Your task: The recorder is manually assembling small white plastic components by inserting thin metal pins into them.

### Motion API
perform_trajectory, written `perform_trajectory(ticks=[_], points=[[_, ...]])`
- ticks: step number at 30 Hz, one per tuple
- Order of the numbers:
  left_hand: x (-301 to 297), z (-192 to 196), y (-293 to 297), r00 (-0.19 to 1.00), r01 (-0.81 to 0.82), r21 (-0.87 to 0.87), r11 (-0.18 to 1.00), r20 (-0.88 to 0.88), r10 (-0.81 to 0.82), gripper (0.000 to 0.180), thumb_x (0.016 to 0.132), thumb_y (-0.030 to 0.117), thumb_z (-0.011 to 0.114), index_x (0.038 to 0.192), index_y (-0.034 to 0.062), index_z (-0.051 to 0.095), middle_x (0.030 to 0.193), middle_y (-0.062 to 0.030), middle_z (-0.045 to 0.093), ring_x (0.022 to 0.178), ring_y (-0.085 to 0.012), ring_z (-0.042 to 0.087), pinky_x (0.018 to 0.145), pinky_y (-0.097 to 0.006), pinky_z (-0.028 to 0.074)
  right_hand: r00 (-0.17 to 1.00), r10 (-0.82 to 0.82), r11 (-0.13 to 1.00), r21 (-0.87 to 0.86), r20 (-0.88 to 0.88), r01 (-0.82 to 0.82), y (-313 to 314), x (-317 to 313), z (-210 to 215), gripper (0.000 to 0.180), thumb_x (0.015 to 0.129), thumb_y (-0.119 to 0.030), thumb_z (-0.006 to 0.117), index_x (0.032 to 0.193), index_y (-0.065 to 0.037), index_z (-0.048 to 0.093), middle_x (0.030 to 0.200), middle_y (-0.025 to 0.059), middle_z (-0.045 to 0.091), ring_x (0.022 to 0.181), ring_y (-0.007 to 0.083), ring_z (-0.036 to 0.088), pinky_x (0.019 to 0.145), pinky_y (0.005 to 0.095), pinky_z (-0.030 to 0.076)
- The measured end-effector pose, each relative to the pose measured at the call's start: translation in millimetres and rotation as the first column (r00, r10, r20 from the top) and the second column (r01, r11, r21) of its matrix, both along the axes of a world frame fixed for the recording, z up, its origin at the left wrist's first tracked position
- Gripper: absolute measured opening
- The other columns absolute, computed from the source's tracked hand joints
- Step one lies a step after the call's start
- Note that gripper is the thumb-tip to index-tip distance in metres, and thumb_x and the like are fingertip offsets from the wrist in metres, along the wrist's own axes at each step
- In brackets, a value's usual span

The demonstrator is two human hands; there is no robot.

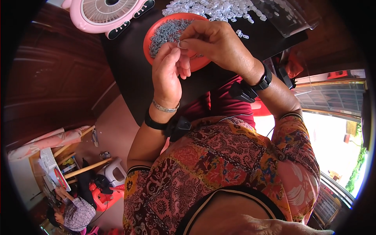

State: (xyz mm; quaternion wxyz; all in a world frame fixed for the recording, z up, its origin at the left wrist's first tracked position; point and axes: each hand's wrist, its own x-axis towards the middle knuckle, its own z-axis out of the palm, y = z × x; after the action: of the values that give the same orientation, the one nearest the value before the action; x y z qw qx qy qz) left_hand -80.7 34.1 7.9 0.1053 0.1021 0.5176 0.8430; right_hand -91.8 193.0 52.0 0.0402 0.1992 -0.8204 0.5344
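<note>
Both hands meet over a round orange-red plate (pixel 147 49) filled with many small grey pieces (pixel 166 33), too small to name surely. A tiny whitish, clear plastic piece (pixel 180 45) sits at the fingertips where the hands meet. My right hand (pixel 223 45) comes from the right, with thumb and forefinger pinched on this piece. From below, my left hand (pixel 168 74) reaches up with thumb and forefinger closed at the same piece, its other fingers curled. Whether a grey piece is also between the fingers is hidden.
Beyond the plate, a heap of clear plastic pieces (pixel 219 9) covers the black table (pixel 129 74); a few loose ones (pixel 242 34) lie nearer. A clear plastic box (pixel 290 21) stands right, a pink fan (pixel 111 15) left. Another person (pixel 78 211) sits at lower left.
</note>
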Motion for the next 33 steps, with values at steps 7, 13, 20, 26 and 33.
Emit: perform_trajectory(ticks=[7,13,20,26,33], points=[[1,0,1,0.997,0.013,0.051,0.999,-0.075,-0.009,0.021,0.093,0.023,0.044,0.088,0.0044,0.052,0.065,-0.0025,0.053,0.054,-0.0095,0.048,0.048,-0.021,0.034,0.997,0.080,0.995,-0.061,-0.001,-0.080,-2,0,-4,0.009,0.089,-0.010,0.062,0.089,-0.001,0.063,0.078,0.0010,0.065,0.074,0.0059,0.059,0.068,0.0215,0.049],[0,-3,-2,0.997,0.003,0.031,1.000,-0.080,-0.001,0.021,0.093,0.021,0.045,0.085,0.0032,0.054,0.064,-0.0028,0.053,0.053,-0.0099,0.048,0.048,-0.020,0.034,0.996,0.081,0.996,-0.042,-0.046,-0.083,-4,2,-7,0.011,0.090,-0.012,0.061,0.089,-0.001,0.063,0.077,0.0008,0.064,0.073,0.0060,0.059,0.068,0.0220,0.049],[1,-2,0,0.999,-0.029,0.013,0.999,-0.022,0.029,0.020,0.091,0.020,0.047,0.081,0.0040,0.054,0.064,-0.0029,0.053,0.051,-0.0099,0.048,0.047,-0.021,0.033,0.985,0.137,0.990,0.053,-0.109,-0.131,2,0,-7,0.012,0.091,-0.012,0.060,0.091,-0.001,0.064,0.078,0.0007,0.064,0.075,0.0069,0.059,0.069,0.0229,0.048],[-4,-4,-6,0.995,-0.096,0.067,0.993,0.000,0.097,0.015,0.087,0.016,0.047,0.079,0.0042,0.052,0.061,-0.0025,0.051,0.050,-0.0110,0.047,0.045,-0.022,0.032,0.969,0.202,0.915,0.381,-0.139,-0.136,16,-13,-8,0.012,0.082,-0.012,0.065,0.091,-0.004,0.067,0.083,0.0080,0.066,0.078,0.0173,0.064,0.071,0.0270,0.049],[-5,-3,-3,0.995,-0.098,0.058,0.993,0.006,0.098,0.012,0.085,0.012,0.047,0.076,0.0046,0.050,0.059,-0.0023,0.050,0.049,-0.0113,0.046,0.045,-0.022,0.032,0.931,0.261,0.666,0.745,-0.255,0.017,2,-20,-39,0.012,0.074,-0.014,0.059,0.076,-0.006,0.068,0.073,0.0139,0.065,0.071,0.0299,0.065,0.065,0.0400,0.052]])
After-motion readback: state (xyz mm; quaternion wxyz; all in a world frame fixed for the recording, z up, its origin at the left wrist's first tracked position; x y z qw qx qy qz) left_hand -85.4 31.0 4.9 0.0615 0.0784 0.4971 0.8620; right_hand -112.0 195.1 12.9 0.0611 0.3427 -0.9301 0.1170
